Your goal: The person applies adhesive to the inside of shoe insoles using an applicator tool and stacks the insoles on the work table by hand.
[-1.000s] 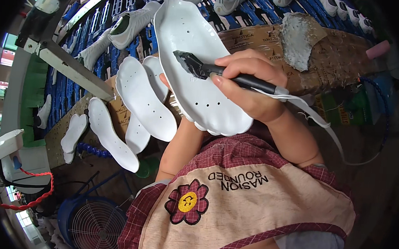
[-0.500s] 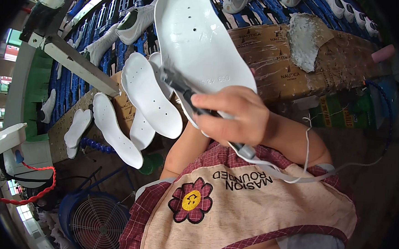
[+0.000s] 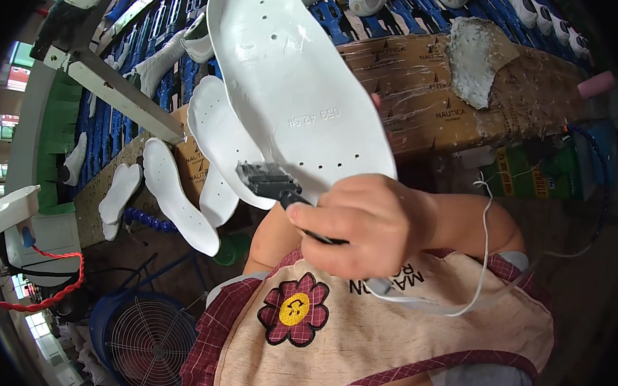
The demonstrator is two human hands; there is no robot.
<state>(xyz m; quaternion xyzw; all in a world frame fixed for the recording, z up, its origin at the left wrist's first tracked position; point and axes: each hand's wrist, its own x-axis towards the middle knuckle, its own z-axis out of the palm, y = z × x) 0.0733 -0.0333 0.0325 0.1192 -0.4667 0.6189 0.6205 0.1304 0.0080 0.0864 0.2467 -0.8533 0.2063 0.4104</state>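
Position of the white sole (image 3: 308,87)?

Raised in front of the person, tilted, its face with the small holes turned to the camera. Upper end meets the top border of the view. Wet-looking sheen on the upper half.

Hands?

Right hand (image 3: 363,228): fingers wrapped round the handle of a black brush (image 3: 274,184), firm grasp. White cord (image 3: 486,239) trails from the handle's grey end. Left hand (image 3: 376,101): nearly all behind the sole, only a bit of finger visible at its right edge. Seems to bear the sole from beneath; how far the fingers are closed, cannot tell.

Brush contact?

Head overlaps the sole's lower left edge in this view, bristles pointing left, partly past the rim. Touching or slightly clear: cannot tell.

Step in hand, your reading?

Brushing a wet coat onto the face, probably working at the margin. Inferred from the sheen; substance not identified.

And the next move calls for what?

Judgement only: a steady support beneath, bristles laid flat to the rim, light pressure, cord clear of the wet face. Too much load could drip over the edge.

Onto what?

Scalloped sole (image 3: 213,113), partly hidden behind the held one. Also noted: narrow sole (image 3: 174,195) at lower left, brown cardboard (image 3: 425,140) to the right.
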